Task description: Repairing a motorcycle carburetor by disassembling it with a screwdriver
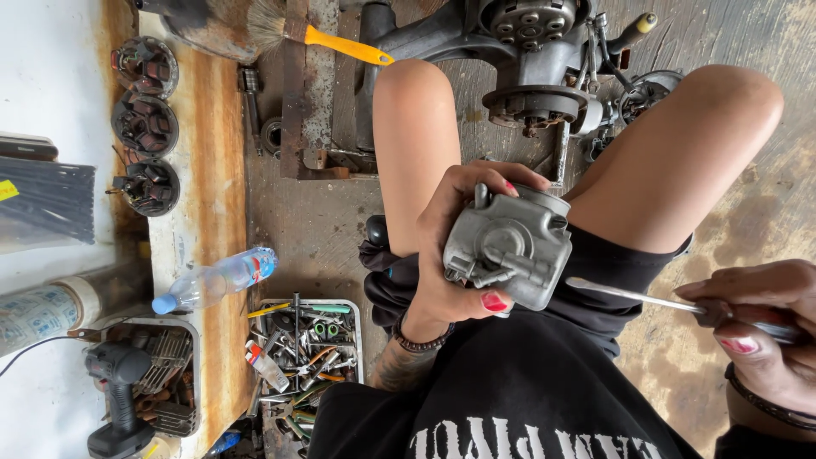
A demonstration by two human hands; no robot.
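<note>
Down at lap level, we hold a grey cast-metal carburettor body (510,246) over our black shorts, between the two bare knees. Our left hand (459,246) wraps it from the left, fingers curled over its top edge and thumb pressed along its lower edge, so that hand is closed firmly on the casting. Our right hand (769,327) sits well right of the carburettor body, closed around the handle of a slim steel-shafted screwdriver (646,296); the shaft slants up and left, its tip reaching the casting's lower right corner. Whether the tip actually touches, we cannot tell.

Above the carburettor body, on the grey concrete floor (314,221), stands a dark motorcycle engine assembly (535,59). Up and left of the casting lies a yellow-handled bristle brush (314,34). Left of the casting, a clear plastic water bottle with a blue cap (212,285) lies on its side on the rust-stained bench edge (212,170). Lower left of the casting sits a white plastic tray of mixed sockets and hand tools (306,348). Farther left, a black cordless drill (115,399) lies beside a second parts tray. Three dark round wound stator coils (146,127) line up along the bench, upper left of the casting.
</note>
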